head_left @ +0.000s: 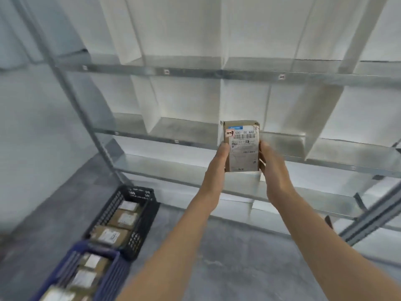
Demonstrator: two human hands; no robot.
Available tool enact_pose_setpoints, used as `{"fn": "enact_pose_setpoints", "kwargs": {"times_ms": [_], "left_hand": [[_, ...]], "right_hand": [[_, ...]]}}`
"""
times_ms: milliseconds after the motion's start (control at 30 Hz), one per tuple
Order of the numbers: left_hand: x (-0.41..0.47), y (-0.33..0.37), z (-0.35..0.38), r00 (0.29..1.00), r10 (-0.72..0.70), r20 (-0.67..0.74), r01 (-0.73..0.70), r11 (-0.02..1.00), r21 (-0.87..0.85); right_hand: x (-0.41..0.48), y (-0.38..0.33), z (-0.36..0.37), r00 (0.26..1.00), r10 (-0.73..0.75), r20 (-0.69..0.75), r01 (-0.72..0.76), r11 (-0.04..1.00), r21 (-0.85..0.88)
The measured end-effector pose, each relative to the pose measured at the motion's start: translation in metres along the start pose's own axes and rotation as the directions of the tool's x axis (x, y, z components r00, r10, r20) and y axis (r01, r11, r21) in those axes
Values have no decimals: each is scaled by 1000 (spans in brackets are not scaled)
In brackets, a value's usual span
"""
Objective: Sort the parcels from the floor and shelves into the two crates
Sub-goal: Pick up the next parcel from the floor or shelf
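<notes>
— What's largest here?
— The grey metal shelving rack point(195, 71) with white dividers.
— On the floor?
— Lower left, a black plastic lattice crate point(149, 206). Just beside it is a blue plastic crate point(114, 276). Both hold brown labelled parcels point(108, 235).
— The hands?
— The left hand point(217, 168) and right hand point(273, 170) clasp a small brown cardboard parcel point(242, 148) by its sides, raised before the shelves.

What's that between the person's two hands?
A small brown cardboard parcel with a white label, gripped between the left hand and right hand, in the head view.

A pale wall point(28, 131) (blurred) stands left, a metal rail point(373, 216) right.
</notes>
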State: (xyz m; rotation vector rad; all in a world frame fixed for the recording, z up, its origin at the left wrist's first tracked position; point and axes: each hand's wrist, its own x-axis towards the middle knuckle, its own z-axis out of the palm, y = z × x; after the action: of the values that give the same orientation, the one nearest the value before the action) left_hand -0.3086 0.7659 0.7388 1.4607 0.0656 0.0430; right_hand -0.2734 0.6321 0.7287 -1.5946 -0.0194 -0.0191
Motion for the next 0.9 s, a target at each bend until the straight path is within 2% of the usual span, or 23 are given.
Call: {"fn": "enact_pose_setpoints", "kwargs": {"times_ms": [200,400,600,733,900], "left_hand": [[-21,-4,-122,967,4,-254,0,1000,17],[-34,-17,-216,879,-44,-474,31,999,-34],[-29,-29,-288,764,-145,-629,96,989,-111],[-7,-35,-321,690,-181,-701,85,982,-169],[22,-53,-351,622,-208,-755,106,978,-182]], "right_hand": [[6,7,133,962,62,266,-58,998,-26],[11,24,239,872,122,475,-104,993,-64],[36,47,324,766,162,622,-111,987,-120],[66,61,369,689,204,696,-135,979,-154],[99,84,407,625,273,731,-169,962,-216]]}}
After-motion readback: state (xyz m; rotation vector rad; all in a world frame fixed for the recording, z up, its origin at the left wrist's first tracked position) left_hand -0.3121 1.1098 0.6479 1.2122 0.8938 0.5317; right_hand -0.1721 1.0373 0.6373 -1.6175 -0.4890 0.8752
